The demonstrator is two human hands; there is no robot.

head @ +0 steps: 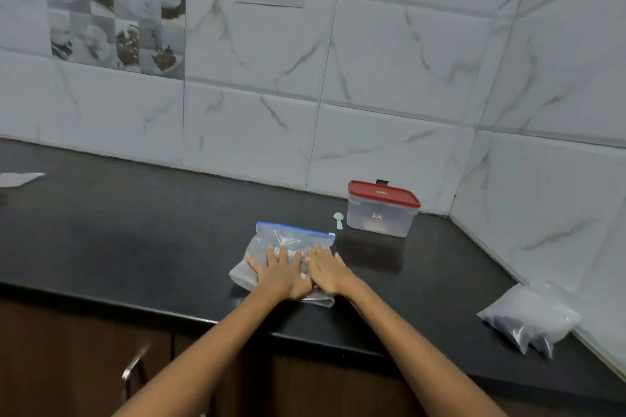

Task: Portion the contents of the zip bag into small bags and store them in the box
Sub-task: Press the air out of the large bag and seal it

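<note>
A clear zip bag (288,237) with a blue seal strip lies flat on the black counter (135,230), its seal at the far side. My left hand (283,272) rests flat on the bag with fingers spread. My right hand (327,269) lies flat beside it on the bag's right part, fingers straight. A clear plastic box (381,217) with a red lid stands closed behind and to the right of the bag. A stack of small clear bags (531,318) lies at the counter's right end, near the side wall.
A small pale scoop (338,219) lies between the zip bag and the box. White tiled walls meet in a corner behind the box. A sheet of paper (20,178) lies at the far left. Brown cabinet doors with a metal handle (133,371) sit below the counter.
</note>
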